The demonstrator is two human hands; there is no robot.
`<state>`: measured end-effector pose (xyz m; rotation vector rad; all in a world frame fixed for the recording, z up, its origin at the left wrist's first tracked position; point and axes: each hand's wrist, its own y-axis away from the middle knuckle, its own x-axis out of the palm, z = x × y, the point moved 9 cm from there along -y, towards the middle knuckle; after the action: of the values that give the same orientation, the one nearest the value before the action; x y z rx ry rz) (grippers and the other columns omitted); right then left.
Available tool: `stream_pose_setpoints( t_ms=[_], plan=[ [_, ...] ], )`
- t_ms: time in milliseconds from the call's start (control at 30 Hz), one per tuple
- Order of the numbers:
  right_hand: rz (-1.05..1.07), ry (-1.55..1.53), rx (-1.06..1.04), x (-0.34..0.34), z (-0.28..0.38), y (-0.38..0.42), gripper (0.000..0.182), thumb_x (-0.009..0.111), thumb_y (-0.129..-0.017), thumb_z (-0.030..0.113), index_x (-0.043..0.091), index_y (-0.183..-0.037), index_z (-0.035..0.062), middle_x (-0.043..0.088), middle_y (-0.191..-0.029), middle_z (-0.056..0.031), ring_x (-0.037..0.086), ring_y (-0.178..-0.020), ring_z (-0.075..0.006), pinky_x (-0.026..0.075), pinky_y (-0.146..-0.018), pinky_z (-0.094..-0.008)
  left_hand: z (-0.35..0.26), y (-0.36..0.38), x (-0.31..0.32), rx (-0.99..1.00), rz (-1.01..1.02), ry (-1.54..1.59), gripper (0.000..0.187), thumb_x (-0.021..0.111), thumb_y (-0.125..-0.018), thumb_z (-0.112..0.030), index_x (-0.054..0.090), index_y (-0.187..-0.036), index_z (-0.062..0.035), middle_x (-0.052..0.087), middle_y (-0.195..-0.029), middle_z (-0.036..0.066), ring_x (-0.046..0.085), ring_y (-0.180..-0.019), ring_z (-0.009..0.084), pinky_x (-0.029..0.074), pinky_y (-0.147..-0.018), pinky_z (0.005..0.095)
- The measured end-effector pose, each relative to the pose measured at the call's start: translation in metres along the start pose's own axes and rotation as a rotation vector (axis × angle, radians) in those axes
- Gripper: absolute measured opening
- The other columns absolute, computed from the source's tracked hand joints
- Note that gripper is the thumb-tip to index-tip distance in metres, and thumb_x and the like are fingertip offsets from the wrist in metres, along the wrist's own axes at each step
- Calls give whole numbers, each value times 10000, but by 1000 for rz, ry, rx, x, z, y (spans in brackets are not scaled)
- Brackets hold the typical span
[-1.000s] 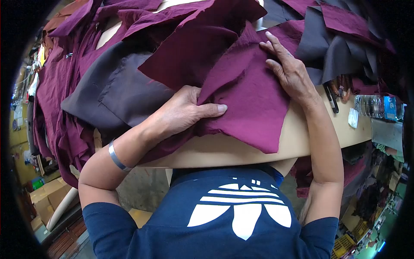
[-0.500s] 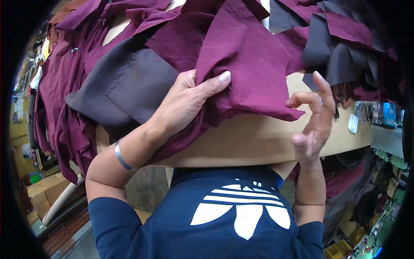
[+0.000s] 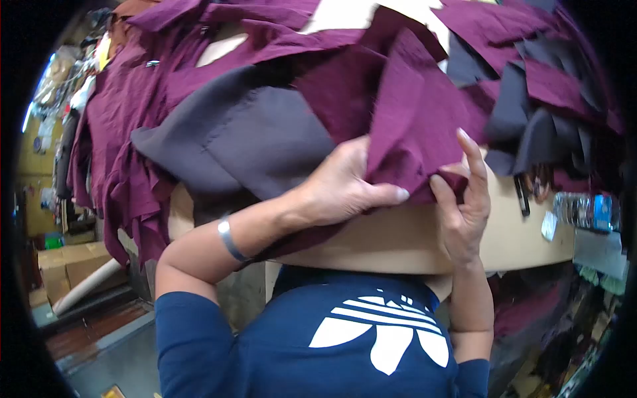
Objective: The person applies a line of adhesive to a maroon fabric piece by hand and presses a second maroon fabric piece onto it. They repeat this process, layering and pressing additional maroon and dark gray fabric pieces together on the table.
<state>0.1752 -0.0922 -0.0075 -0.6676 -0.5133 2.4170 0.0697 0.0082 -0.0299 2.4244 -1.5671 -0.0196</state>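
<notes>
A piece of maroon cloth [image 3: 415, 113] lies in front of me, raised toward its near edge. My left hand [image 3: 345, 182] is closed on it, thumb on top and fingers hidden beneath the fabric. At the cloth's right corner, my right hand [image 3: 463, 199] pinches the edge between thumb and a finger, while another finger points up. Dark grey cloth [image 3: 265, 142] with a seam is spread to the left, next to my left forearm, partly over more maroon fabric.
Maroon garments [image 3: 126, 132] hang over the left side of the tan table [image 3: 524, 242]. Grey and maroon pieces [image 3: 557, 86] are heaped at the right. A plastic bottle [image 3: 584, 211] and a black pen-like object [image 3: 522, 196] lie at the right; a cardboard box [image 3: 73, 268] stands lower left.
My right hand has come in and taken hold of the cloth's right corner. The cloth's near edge is drawn in between my hands, and the camera view has shifted.
</notes>
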Motion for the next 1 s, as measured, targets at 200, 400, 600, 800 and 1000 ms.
stream_pose_setpoints(
  t_ms=[200, 400, 600, 800, 1000],
  plan=[
    [-72, -107, -102, -29, 28, -44, 434, 536, -879, 23, 441, -1302, 32, 545, -773, 3, 495, -701, -52, 408, -665, -182, 21, 14, 29, 33, 142, 88, 536, 749, -735, -44, 471, -1190, 11, 586, -1111, 53, 537, -1019, 111, 438, -924, 276],
    [275, 254, -235, 63, 71, -119, 528, 633, -833, 155, 433, -1320, 116, 609, -1001, -150, 601, -918, -235, 448, -814, -328, 57, 47, 82, -253, 495, -393, 335, 701, -816, -237, 516, -887, 33, 492, -626, 49, 449, -572, 95, 360, -469, 319],
    [559, 562, -70, 183, 0, -145, 683, 585, -817, 128, 254, -1412, 184, 581, -1067, -249, 561, -1004, -405, 436, -892, -459, 60, 52, 87, -108, 575, -282, 326, 665, -847, -279, 499, -884, -1, 503, -600, 109, 463, -529, 186, 388, -518, 370],
    [12, 712, -42, 41, 0, -204, 584, 543, -808, 48, 347, -1357, 94, 599, -1007, -263, 595, -959, -393, 493, -809, -434, 2, 72, 0, 114, 575, -1041, 221, 624, -772, -144, 536, -922, -7, 591, -697, 203, 633, -698, 315, 476, -600, 424],
    [-83, 622, -416, -38, 55, -95, 653, 574, -837, 11, 259, -1408, 50, 328, -1426, -212, 384, -1287, -300, 462, -925, -380, -140, 82, -178, 289, -611, -2017, 378, 552, -663, 82, 621, -997, -82, 655, -887, 130, 604, -924, 314, 361, -998, 425]
  ],
)
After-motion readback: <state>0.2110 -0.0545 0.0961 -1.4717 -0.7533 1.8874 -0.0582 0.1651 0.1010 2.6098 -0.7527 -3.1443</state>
